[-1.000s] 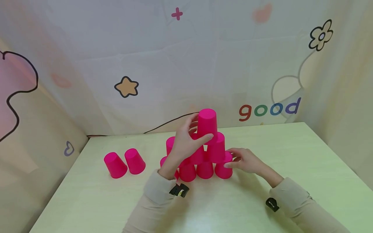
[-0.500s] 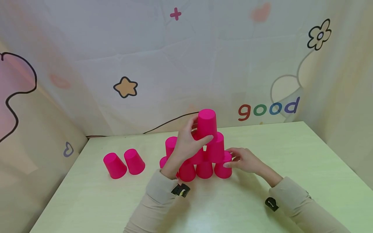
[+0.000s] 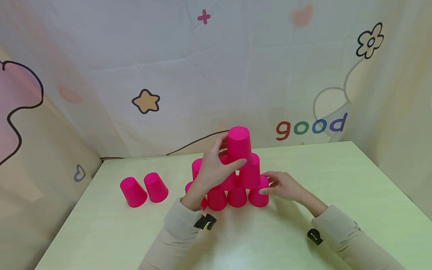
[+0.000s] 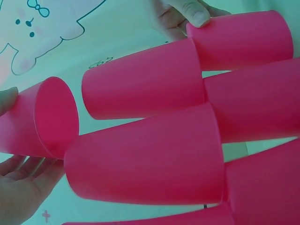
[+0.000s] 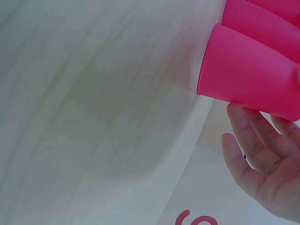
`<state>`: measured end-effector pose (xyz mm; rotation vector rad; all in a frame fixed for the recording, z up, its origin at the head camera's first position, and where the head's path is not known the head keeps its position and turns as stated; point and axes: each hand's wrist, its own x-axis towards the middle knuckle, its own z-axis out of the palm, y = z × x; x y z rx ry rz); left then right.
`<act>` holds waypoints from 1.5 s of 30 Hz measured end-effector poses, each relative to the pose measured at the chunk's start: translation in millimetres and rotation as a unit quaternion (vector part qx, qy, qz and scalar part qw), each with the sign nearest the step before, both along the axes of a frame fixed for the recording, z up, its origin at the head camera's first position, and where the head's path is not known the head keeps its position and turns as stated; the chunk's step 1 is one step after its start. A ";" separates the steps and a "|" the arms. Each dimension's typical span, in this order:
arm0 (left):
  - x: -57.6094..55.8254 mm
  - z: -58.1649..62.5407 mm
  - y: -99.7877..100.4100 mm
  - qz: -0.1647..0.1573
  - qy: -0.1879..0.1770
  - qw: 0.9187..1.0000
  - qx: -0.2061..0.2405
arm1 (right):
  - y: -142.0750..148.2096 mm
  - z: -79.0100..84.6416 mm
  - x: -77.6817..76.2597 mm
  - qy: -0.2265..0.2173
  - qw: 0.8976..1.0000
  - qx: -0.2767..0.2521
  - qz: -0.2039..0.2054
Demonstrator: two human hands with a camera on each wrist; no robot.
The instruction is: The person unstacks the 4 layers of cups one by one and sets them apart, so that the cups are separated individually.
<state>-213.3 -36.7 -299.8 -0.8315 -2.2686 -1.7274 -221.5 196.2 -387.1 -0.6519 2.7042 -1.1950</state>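
My left hand (image 3: 216, 165) holds an upside-down pink cup (image 3: 239, 144) between thumb and fingers, at the top of a pyramid of pink cups. In the left wrist view the held cup (image 4: 23, 119) has its open rim toward the second-row cups (image 4: 145, 154), overlapping one at its edge. At the bottom right of the pyramid, my right hand (image 3: 283, 185) grips the end cup (image 3: 258, 198), thumb on the near side and fingers on the far side. The right wrist view shows fingertips on this cup (image 5: 248, 70). My left hand and forearm hide part of the pyramid's left side.
Two more pink cups, one (image 3: 133, 193) beside the other (image 3: 156, 187), stand upside down on the left of the pale table (image 3: 101, 240). A printed curtain (image 3: 189, 75) hangs behind the table's back edge.
The cup in my left hand has shifted very slightly left, and the left forearm with it. The right hand keeps its place on the bottom cup.
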 end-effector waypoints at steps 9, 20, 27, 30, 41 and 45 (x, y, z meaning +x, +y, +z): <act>5.6 4.3 -9.7 -0.020 0.046 0.999 0.011 | 0.4 2.1 0.2 -0.005 1.000 -0.001 -0.001; 13.3 8.6 -22.3 -0.014 0.078 0.997 0.000 | -0.9 1.6 -0.1 -0.008 1.000 0.003 -0.006; 17.3 13.4 -31.5 -0.018 0.101 0.995 -0.008 | 0.5 1.3 -1.6 -0.006 1.000 0.007 -0.010; 18.6 14.1 -35.6 -0.019 0.112 0.994 -0.007 | 1.3 0.7 -2.0 -0.002 1.000 0.007 -0.009; 26.5 5.8 -66.2 -0.004 0.145 0.989 -0.020 | 0.1 -0.7 -2.7 -0.003 1.000 0.008 -0.001; 28.9 1.7 -79.0 0.002 0.143 0.989 -0.030 | 0.1 -0.7 -2.8 -0.005 1.000 0.006 -0.001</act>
